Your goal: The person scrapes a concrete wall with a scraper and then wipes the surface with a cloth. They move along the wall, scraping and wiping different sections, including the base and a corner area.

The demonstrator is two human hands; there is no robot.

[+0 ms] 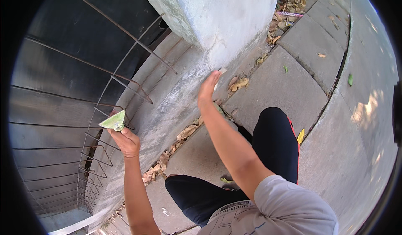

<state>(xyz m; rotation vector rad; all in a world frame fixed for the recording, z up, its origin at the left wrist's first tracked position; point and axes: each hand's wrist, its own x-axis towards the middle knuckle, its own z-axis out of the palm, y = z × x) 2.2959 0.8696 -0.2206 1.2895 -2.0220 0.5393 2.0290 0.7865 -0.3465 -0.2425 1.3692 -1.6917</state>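
My left hand [125,142] is closed around the lower end of a scraper [114,120] with a pale green, wedge-shaped blade. The blade points up beside the bars of a rusty metal grille [113,73]. My right hand [207,86] reaches to the foot of the whitish wall pillar [226,25]. Its fingers are pressed together on a small pale flat piece [223,71], held against or very close to the wall; its kind is too small to tell. The fingers partly hide that piece. The wall's surface there is rough and patchy.
Bent grille rods jut toward my left arm. Behind them stands a dark metal panel [46,92]. Dry leaves [188,131] line the wall's foot. Grey paving slabs [268,80] with gaps lie under my bent knees [274,134]. A pink-white strip [289,14] lies farther off.
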